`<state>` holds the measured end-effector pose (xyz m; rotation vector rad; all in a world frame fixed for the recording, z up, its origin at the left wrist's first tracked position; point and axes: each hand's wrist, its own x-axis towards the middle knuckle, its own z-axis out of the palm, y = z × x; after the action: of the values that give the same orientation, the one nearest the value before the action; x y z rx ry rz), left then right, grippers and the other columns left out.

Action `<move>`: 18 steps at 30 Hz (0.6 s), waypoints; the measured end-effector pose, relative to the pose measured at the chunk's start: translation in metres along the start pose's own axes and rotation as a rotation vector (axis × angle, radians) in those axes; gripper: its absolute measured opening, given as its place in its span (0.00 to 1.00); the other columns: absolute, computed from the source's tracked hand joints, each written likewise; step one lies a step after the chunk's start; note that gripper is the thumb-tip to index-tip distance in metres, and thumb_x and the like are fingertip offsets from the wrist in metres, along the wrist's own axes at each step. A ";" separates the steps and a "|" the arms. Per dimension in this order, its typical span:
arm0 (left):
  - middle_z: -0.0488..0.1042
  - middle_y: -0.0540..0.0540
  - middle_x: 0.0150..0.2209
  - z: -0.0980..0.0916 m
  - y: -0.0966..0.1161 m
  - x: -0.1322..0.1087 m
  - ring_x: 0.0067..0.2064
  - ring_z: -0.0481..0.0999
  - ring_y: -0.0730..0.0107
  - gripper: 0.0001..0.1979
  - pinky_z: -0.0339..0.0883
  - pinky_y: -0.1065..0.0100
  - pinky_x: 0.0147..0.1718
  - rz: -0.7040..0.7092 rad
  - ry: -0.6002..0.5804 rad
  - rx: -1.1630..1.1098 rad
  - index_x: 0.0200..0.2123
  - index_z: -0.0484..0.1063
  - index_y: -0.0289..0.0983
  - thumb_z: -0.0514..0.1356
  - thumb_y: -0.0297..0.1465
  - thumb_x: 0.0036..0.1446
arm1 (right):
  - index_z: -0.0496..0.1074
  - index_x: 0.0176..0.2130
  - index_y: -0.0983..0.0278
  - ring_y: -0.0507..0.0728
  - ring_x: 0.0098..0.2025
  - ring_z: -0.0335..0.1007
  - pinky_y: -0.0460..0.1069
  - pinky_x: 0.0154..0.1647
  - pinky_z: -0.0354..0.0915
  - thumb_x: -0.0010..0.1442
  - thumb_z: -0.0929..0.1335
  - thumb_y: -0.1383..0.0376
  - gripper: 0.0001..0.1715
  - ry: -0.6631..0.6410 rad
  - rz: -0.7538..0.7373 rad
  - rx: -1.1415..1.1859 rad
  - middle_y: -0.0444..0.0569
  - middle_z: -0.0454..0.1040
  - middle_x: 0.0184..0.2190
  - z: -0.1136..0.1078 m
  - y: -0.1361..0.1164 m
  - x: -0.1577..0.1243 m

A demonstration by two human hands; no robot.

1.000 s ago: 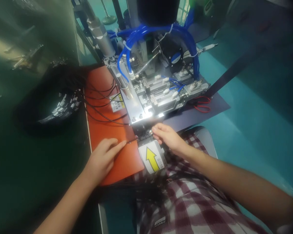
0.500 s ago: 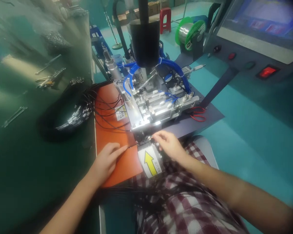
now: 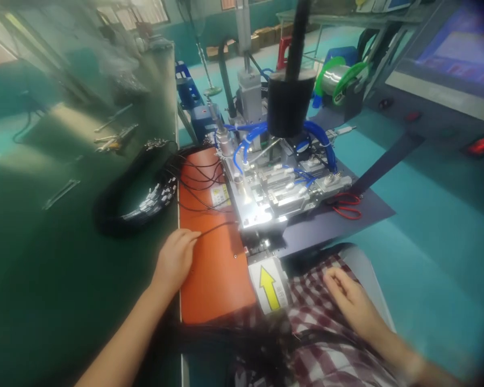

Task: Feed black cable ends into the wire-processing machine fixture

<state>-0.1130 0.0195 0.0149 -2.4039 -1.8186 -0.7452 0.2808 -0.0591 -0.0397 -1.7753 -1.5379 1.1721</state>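
Observation:
My left hand [image 3: 176, 258] is over the orange board [image 3: 215, 282], its fingertips pinched on a thin black cable [image 3: 214, 229]. From there the cable runs right to the front edge of the metal machine [image 3: 258, 212]. My right hand [image 3: 347, 298] hangs above my lap, apart from the machine, with its fingers curled together and nothing visible in them. Between the hands, a white label with a yellow arrow [image 3: 269, 287] covers the front part of the machine. Just behind that label sits a small metal fitting [image 3: 263, 246].
A coil of black cables [image 3: 113, 223] with shiny ends lies on the green bench [image 3: 64, 290] at left. Blue air hoses [image 3: 322, 140] and a black cylinder [image 3: 290, 102] rise over the machine. Red-handled scissors [image 3: 349, 207], a wire spool [image 3: 334, 80] and a control panel [image 3: 439, 102] are at right.
My right hand has drawn back from the machine's front fitting to above my lap. The cable at my left hand now stretches to the machine's edge. The view has shifted, with the scene lower and further right.

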 end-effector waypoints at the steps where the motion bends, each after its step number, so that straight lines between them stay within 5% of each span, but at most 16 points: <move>1: 0.74 0.44 0.38 -0.001 0.000 0.000 0.41 0.75 0.65 0.13 0.71 0.64 0.42 -0.006 -0.007 -0.002 0.41 0.74 0.36 0.50 0.28 0.64 | 0.61 0.31 0.59 0.52 0.22 0.53 0.48 0.24 0.52 0.66 0.56 0.49 0.20 -0.051 -0.003 -0.059 0.38 0.56 0.19 0.000 0.010 -0.001; 5: 0.74 0.42 0.39 -0.001 0.007 -0.002 0.42 0.74 0.66 0.13 0.71 0.64 0.43 -0.037 -0.031 -0.005 0.41 0.73 0.35 0.48 0.28 0.64 | 0.65 0.33 0.59 0.56 0.24 0.65 0.50 0.27 0.61 0.66 0.56 0.50 0.20 -0.130 -0.034 -0.320 0.43 0.67 0.22 -0.003 0.060 -0.005; 7: 0.73 0.42 0.39 -0.001 0.009 -0.002 0.43 0.74 0.66 0.13 0.71 0.63 0.44 -0.051 -0.052 -0.006 0.41 0.73 0.35 0.48 0.27 0.64 | 0.69 0.37 0.59 0.59 0.32 0.72 0.52 0.35 0.67 0.64 0.60 0.51 0.17 -0.121 -0.140 -0.430 0.48 0.74 0.32 -0.009 0.092 -0.009; 11: 0.73 0.42 0.39 -0.009 0.006 -0.001 0.42 0.74 0.63 0.14 0.70 0.62 0.43 -0.118 -0.097 0.021 0.40 0.72 0.35 0.47 0.26 0.62 | 0.73 0.35 0.60 0.61 0.37 0.75 0.54 0.38 0.71 0.62 0.62 0.55 0.15 -0.119 -0.282 -0.514 0.52 0.75 0.36 -0.016 0.147 -0.017; 18: 0.73 0.43 0.35 -0.039 0.000 -0.011 0.31 0.74 0.64 0.13 0.68 0.65 0.29 -0.298 -0.127 0.053 0.36 0.71 0.36 0.47 0.28 0.61 | 0.75 0.38 0.57 0.61 0.39 0.76 0.53 0.39 0.73 0.63 0.62 0.55 0.14 -0.128 -0.295 -0.511 0.52 0.77 0.38 -0.013 0.166 -0.013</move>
<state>-0.1287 -0.0030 0.0450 -2.2212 -2.2479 -0.5616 0.3781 -0.1071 -0.1666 -1.7056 -2.2396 0.8072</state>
